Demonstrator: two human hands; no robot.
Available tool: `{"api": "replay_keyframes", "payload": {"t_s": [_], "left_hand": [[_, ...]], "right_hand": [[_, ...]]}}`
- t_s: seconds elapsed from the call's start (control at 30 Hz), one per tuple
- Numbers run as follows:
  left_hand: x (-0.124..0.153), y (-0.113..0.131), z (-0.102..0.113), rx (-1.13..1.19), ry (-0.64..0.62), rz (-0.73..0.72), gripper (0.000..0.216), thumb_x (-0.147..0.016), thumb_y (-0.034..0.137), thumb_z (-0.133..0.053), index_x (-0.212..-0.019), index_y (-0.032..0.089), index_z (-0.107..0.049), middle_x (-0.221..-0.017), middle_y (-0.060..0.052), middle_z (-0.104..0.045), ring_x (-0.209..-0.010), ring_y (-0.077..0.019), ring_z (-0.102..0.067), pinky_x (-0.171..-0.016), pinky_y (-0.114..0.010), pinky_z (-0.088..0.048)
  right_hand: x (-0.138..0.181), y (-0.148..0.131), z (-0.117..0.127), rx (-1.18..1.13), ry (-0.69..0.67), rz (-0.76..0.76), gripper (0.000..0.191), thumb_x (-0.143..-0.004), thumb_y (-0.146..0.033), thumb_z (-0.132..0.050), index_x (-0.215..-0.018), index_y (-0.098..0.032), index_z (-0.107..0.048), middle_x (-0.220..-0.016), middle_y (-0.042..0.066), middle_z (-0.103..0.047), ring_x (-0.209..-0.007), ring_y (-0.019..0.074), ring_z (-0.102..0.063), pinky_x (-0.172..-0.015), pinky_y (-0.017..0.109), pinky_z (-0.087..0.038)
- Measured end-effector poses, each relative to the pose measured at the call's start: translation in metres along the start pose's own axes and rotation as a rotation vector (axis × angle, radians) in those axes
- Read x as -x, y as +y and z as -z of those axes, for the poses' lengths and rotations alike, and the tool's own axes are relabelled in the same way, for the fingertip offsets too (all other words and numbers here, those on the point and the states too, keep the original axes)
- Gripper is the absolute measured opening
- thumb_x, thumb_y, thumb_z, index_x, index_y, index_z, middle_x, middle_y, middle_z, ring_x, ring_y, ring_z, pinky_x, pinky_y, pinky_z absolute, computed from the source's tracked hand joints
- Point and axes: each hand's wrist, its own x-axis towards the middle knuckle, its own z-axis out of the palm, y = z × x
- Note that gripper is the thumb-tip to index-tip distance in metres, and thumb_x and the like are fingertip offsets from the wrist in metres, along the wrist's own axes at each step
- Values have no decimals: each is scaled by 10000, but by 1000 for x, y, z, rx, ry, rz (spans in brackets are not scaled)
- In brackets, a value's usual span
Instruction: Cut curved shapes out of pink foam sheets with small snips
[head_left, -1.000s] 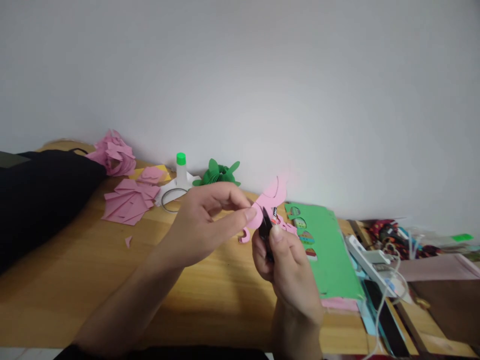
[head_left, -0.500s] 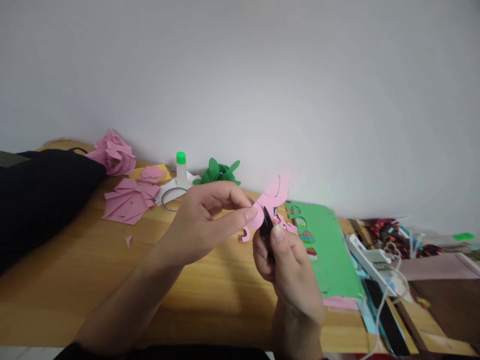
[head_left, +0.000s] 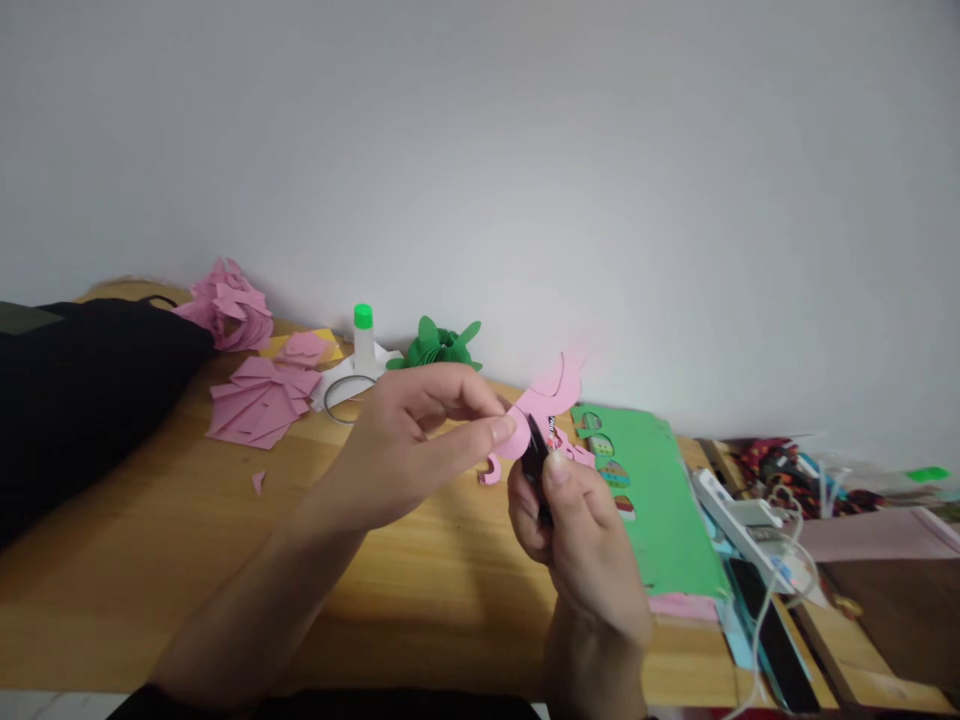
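Between the thumb and fingers of my left hand [head_left: 424, 440] is a pink paper piece [head_left: 556, 388] with curved edges, raised above the table. My right hand [head_left: 581, 530] is closed around a pair of dark scissors [head_left: 534, 455], whose handles are mostly hidden by the fingers. The blades point up and lie against the paper's lower right edge. A curled pink paper scrap [head_left: 490, 470] shows just below the held paper. More pink scraps [head_left: 576, 450] lie partly hidden behind my right hand.
Pink folded sheets [head_left: 262, 402], a glue stick [head_left: 364, 340], a black-rimmed ring [head_left: 330, 400] and a green paper figure [head_left: 442, 348] stand toward the wall. A black bag [head_left: 90, 400] occupies the left. Rightward lie a green folder [head_left: 671, 500], a power strip [head_left: 742, 525] and a phone [head_left: 772, 635].
The paper and both hands have shifted very slightly to the right. My grip on the paper and on the scissors looks the same.
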Motion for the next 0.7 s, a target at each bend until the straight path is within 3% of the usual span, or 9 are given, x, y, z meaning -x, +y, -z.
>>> {"api": "replay_keyframes", "payload": {"t_s": [0.5, 0.7], "left_hand": [[-1, 2, 1, 16, -17, -23, 185, -816, 109, -657, -643, 173, -644, -569, 31, -650, -562, -89, -615, -585, -187, -512], [2, 4, -1, -109, -10, -27, 185, -844, 129, -621, -664, 166, -643, -610, 19, -648, -575, -97, -610, -575, -201, -498]], "right_hand": [[0, 0, 0, 28, -3, 5, 464, -1009, -515, -435, -667, -204, -473, -494, -85, -316, -411, 70, -186, -384, 220, -189], [0, 2, 0, 46, -6, 10, 454, -1014, -499, -434, -668, -208, -468, -498, -83, -324, -412, 74, -198, -382, 221, -193]]}}
